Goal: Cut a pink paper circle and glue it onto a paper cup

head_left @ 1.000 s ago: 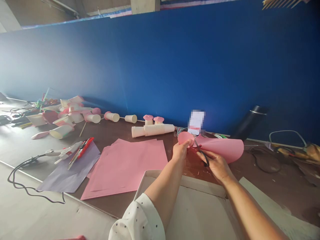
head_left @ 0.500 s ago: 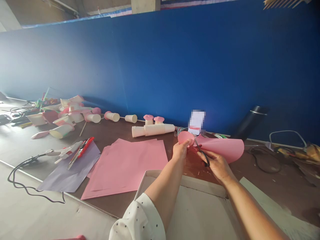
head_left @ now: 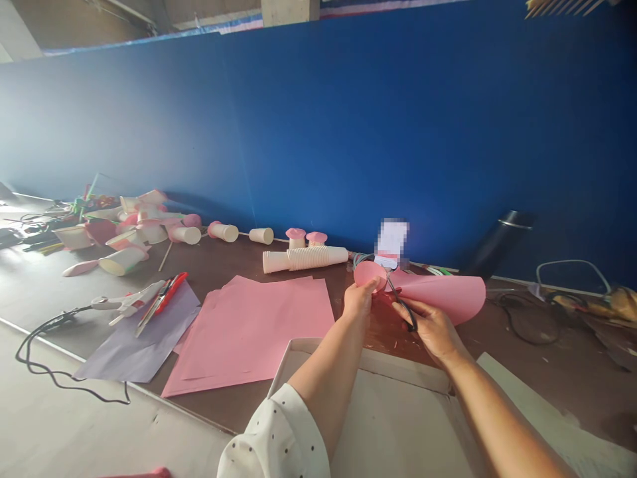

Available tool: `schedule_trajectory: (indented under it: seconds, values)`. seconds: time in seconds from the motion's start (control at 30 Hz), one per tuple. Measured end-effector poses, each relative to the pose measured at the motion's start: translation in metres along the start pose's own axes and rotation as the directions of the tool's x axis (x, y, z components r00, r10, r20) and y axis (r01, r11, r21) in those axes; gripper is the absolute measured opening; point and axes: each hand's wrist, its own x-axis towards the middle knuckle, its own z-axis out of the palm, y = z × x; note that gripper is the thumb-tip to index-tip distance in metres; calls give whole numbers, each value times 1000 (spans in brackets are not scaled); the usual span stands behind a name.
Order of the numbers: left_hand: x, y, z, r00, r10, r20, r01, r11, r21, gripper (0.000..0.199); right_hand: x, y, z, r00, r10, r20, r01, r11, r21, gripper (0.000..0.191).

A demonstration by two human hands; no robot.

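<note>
Between thumb and fingers, my left hand (head_left: 359, 297) pinches a rounded part of pink paper (head_left: 369, 273). My right hand (head_left: 434, 330) is closed round the black handles of scissors (head_left: 407, 310), whose blades point up and left against the paper's edge. A larger curled pink sheet (head_left: 445, 295) spreads to the right, behind my right hand; whether it still joins the rounded part is hard to see. Flat pink sheets (head_left: 259, 325) lie in a pile left of my hands.
A stack of paper cups (head_left: 308, 257) lies behind the sheets. Left are a glue gun (head_left: 132, 300), a red box cutter (head_left: 166, 295) and a grey-purple sheet (head_left: 144, 345). A pale box (head_left: 393, 411) sits under my forearms. A dark bottle (head_left: 497, 245) leans against the blue partition (head_left: 318, 133).
</note>
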Motion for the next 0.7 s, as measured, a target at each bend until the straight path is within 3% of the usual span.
schedule_trajectory:
  seconds: [0.7]
  values:
    - [-3,5,0,1000,-25,-8,25,999,-23,30,1,3,0,1000,13,11,-13,1000,15,47]
